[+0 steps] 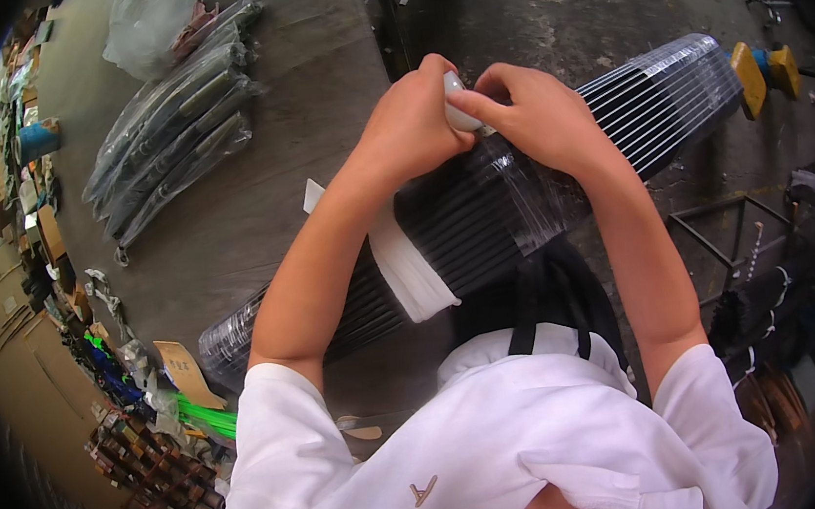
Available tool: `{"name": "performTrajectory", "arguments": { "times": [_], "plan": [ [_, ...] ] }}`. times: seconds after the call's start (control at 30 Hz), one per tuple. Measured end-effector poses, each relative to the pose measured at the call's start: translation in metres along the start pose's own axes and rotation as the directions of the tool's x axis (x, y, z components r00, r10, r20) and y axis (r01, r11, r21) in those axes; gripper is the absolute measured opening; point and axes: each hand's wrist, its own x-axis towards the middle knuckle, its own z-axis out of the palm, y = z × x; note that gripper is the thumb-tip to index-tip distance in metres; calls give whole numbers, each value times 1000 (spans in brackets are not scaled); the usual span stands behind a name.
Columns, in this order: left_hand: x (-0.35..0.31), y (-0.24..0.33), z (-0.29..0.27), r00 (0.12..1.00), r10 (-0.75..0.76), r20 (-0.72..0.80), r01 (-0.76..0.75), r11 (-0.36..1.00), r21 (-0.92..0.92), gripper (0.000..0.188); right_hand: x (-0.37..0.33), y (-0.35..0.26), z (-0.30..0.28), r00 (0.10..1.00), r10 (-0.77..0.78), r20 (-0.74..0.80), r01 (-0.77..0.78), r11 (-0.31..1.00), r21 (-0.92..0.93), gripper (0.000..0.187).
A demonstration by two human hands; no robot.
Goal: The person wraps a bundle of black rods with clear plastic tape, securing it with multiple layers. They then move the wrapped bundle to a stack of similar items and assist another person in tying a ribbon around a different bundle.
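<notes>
A long bundle of thin dark rods (362, 293) lies slantwise in front of me, with clear film around both ends. Clear film (528, 209) also wraps its middle, just below my hands. A white strip (407, 264) lies across the bundle left of that. My left hand (417, 116) is closed around a small white roll (458, 104), whose kind I cannot make out for certain. Against the roll's right side presses the thumb of my right hand (541, 114), its fingers curled. Both hands are above the bundle's far edge.
Several plastic-wrapped dark bundles (184, 124) and a clear plastic bag (150, 29) lie on the table (314, 97) at left. Yellow blocks (750, 81) stand by the bundle's right end. A metal frame (725, 239) is at right. Boxes and clutter line the far left.
</notes>
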Motion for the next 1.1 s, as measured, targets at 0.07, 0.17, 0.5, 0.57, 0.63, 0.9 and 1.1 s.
{"name": "performTrajectory", "arguments": {
  "times": [0.07, 0.17, 0.5, 0.57, 0.63, 0.9, 1.1],
  "plan": [
    [-3, -4, 1, 992, 88, -90, -87, 996, 13, 74, 8, -1, 1, 988, 85, 130, -96, 993, 74, 57],
    [-9, -3, 0, 969, 178, -170, -179, 984, 7, 80, 11, 3, 0, 986, 9, 165, -55, 960, 276, 50],
    [-91, 22, -27, 899, 341, -276, -302, 937, 172, 119, 7, 13, 1, 984, -72, 161, -16, 875, 484, 32],
    [-140, 37, -23, 986, 133, -104, -76, 902, 426, 137, 3, 18, -1, 990, -24, 139, -43, 887, 460, 29],
    [-181, 21, -6, 997, 5, -72, 32, 862, 506, 136, 2, 28, 5, 997, -60, 52, 22, 844, 536, 32],
    [-192, -10, 32, 961, 154, -229, 3, 824, 566, 112, -16, 49, -15, 989, -136, -50, 139, 789, 598, 32],
    [-139, 22, 54, 899, 366, -239, -199, 829, 522, 104, -27, 96, -49, 988, -96, -122, 151, 779, 608, 28]
  ]
}}
